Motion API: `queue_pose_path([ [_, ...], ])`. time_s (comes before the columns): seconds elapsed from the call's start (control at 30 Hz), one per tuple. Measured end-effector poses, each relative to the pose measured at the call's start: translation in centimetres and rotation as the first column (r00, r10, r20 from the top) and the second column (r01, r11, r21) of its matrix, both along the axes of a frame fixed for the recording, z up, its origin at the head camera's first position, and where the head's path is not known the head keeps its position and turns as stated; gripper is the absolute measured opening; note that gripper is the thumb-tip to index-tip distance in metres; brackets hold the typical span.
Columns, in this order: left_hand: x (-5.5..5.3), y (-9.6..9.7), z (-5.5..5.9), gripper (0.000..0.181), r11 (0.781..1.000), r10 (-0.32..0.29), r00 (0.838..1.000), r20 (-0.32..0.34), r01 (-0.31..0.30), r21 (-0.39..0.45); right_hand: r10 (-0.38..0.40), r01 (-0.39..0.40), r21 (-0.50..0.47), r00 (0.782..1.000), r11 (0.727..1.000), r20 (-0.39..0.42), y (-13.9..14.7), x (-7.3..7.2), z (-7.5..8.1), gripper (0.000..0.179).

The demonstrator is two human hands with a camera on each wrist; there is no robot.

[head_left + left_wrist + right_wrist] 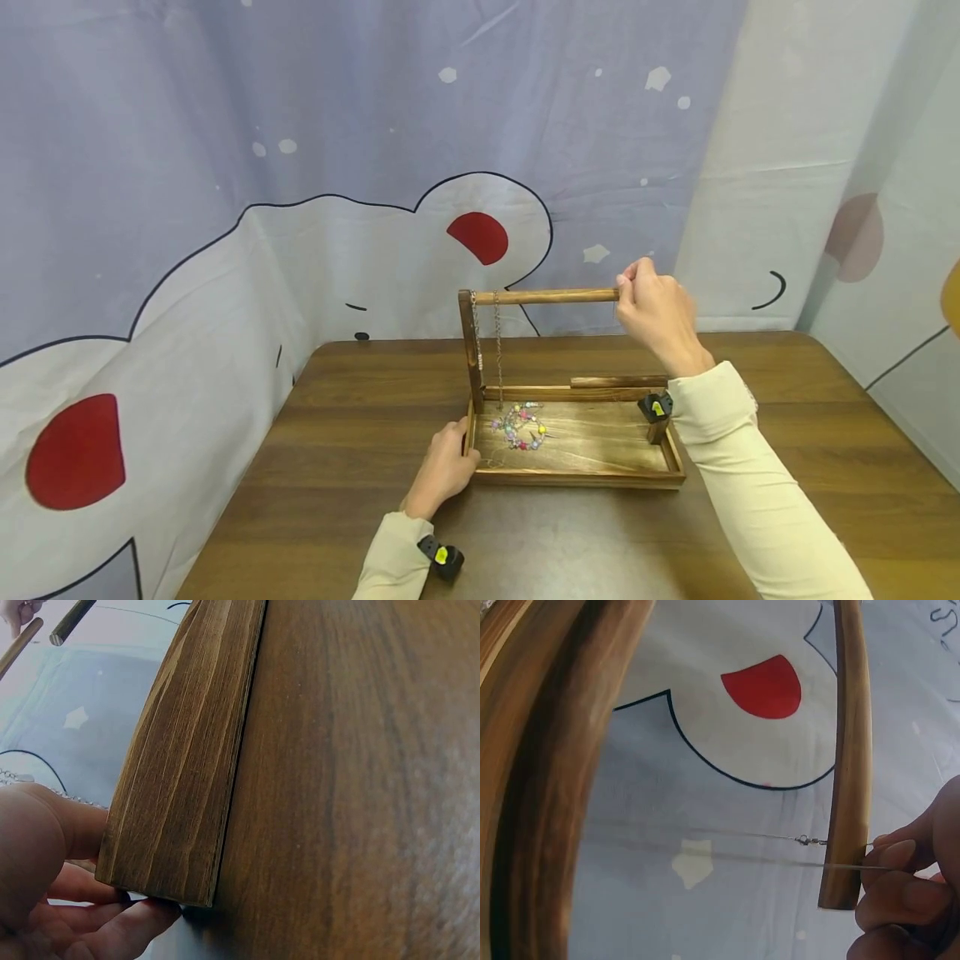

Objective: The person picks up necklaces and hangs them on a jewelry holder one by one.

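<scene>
In the head view my left hand (442,462) grips the left end of a wooden jewelry stand's tray (577,479), thumb on one side of the wall and fingers under its corner. My right hand (656,312) is at the free end of the stand's horizontal rod (555,297). In the right wrist view its fingertips pinch a thin necklace (780,862) that crosses the rod near its cut end, with a small clasp (810,841) beside it. Two chains (498,350) hang at the rod's left, near the upright post (471,350). Beaded bracelets (525,429) lie in the tray.
A strip of wood (618,382) lies along the tray's back edge. A short post (657,432) stands at the tray's right end, partly hidden by the right wrist. The brown table (337,417) meets a printed curtain (360,125) behind.
</scene>
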State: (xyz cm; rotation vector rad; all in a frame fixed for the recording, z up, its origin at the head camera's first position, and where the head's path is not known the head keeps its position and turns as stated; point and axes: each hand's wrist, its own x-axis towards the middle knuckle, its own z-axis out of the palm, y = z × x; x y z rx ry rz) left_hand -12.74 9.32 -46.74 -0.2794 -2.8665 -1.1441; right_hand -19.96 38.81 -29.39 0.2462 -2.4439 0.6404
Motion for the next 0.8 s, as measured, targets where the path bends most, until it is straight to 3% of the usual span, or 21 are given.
queue_pose_path([
  [0.8,0.1,0.1,0.1,0.055,1.0,0.002,1.0,0.001,-0.002,-0.009,0.102,-0.102,0.013,0.995,0.995,-0.023,-5.4,0.5,-0.1,0.016],
])
